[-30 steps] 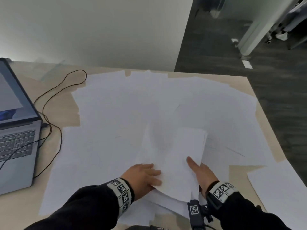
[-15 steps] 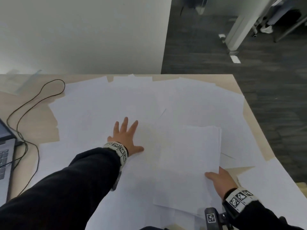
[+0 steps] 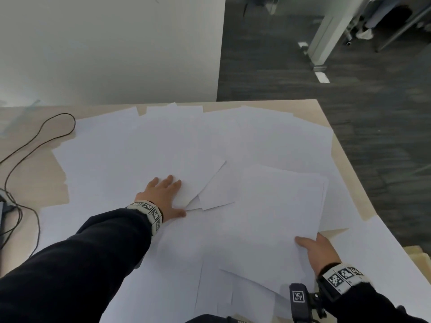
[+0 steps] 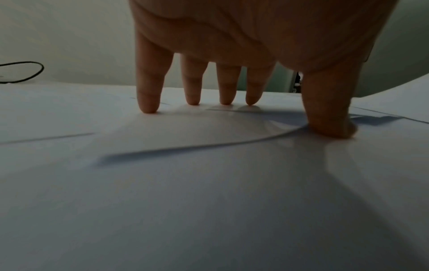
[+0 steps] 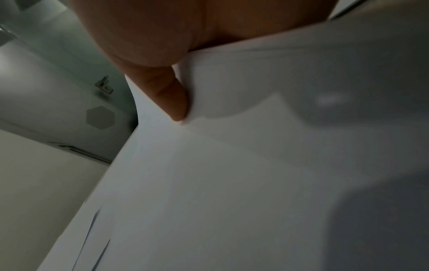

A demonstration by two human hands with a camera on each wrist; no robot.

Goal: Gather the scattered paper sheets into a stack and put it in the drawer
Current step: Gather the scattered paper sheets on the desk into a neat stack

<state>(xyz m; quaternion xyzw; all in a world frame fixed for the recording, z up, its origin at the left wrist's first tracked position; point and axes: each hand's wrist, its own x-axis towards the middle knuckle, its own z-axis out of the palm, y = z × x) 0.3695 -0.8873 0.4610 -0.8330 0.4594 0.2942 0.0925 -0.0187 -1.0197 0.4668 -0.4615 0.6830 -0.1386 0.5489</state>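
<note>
The left hand (image 3: 161,197) lies flat on a loose sheet (image 3: 149,155) in the middle of the tabletop (image 3: 326,117). Its fingers (image 4: 148,99) are straight and spread, with the tips pressing down, and the thumb (image 4: 329,117) is planted at the sheet's near corner, where the edge lifts in a low curl. It grips nothing; it only presses.

The right hand (image 3: 319,250) holds the gathered stack (image 3: 275,220) by its near right corner, thumb (image 5: 171,99) on top and the other fingers hidden beneath the paper, so I cannot tell how they lie. The stack sits toward the tabletop's right edge, its long axis running from the near edge to the far edge, slightly tilted.

The pressed sheet lies to the left of the stack and a little farther off, well apart from the right hand but directly under the left. Its long axis runs roughly across the tabletop, crosswise to the stack. So the next move probably falls to the left hand: slide the sheet toward the right edge and turn it to match the stack. Many sheets are not yet gathered. No drawer is in view.
</note>
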